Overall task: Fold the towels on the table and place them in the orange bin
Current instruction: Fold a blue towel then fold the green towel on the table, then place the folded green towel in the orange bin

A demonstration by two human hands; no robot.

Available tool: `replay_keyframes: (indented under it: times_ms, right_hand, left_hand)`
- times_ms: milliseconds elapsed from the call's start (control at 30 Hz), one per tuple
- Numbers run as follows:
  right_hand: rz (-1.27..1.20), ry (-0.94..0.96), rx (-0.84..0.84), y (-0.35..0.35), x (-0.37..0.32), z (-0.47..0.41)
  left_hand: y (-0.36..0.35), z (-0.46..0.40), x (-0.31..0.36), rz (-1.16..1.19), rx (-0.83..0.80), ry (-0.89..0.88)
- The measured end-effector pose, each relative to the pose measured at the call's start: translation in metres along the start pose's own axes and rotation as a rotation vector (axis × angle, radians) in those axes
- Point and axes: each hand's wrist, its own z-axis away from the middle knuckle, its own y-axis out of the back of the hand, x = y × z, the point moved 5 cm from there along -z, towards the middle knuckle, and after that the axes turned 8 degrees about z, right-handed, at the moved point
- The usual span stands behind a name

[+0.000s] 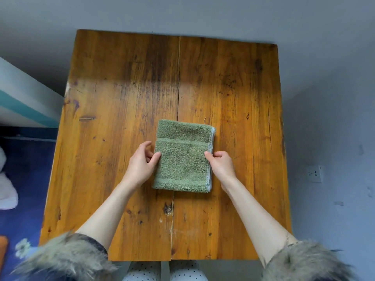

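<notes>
A green towel (182,157) lies folded into a small rectangle near the middle of the wooden table (113,94). A pale blue layer shows along its right edge. My left hand (142,163) is at the towel's left edge, thumb on top and fingers curled beside it. My right hand (220,164) pinches the right edge, thumb on top of the green cloth. An orange thing (3,250), perhaps the bin, peeks in at the far lower left edge; most of it is out of view.
The table's far half is bare wood. A blue floral rug (24,209) covers the floor to the left, with a white object (6,187) on it. A wall socket (314,174) is on the grey wall to the right.
</notes>
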Motion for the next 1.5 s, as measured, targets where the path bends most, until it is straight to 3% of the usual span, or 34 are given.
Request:
replay_keyframes:
  times_ms: [200, 367, 567, 900, 1500]
  right_hand:
    - [0.006, -0.060, -0.113, -0.008, -0.001, -0.006]
    - [-0.051, -0.030, -0.134, -0.013, 0.005, 0.009]
    - [0.034, 0.084, -0.368, -0.025, -0.011, 0.055]
    - [0.216, 0.259, -0.539, -0.112, -0.078, 0.155]
    - [0.519, 0.597, -0.845, -0.463, -0.172, 0.395]
  left_hand:
    - [-0.009, 0.002, -0.010, 0.098, -0.065, 0.145]
    - [-0.006, 0.025, -0.028, 0.335, -0.148, 0.261]
    - [0.022, 0.082, -0.049, 0.645, -0.205, 0.401]
    - [0.133, 0.180, -0.101, 0.807, 0.022, 0.406]
    - [0.397, 0.381, -0.317, 1.000, 0.666, 0.425]
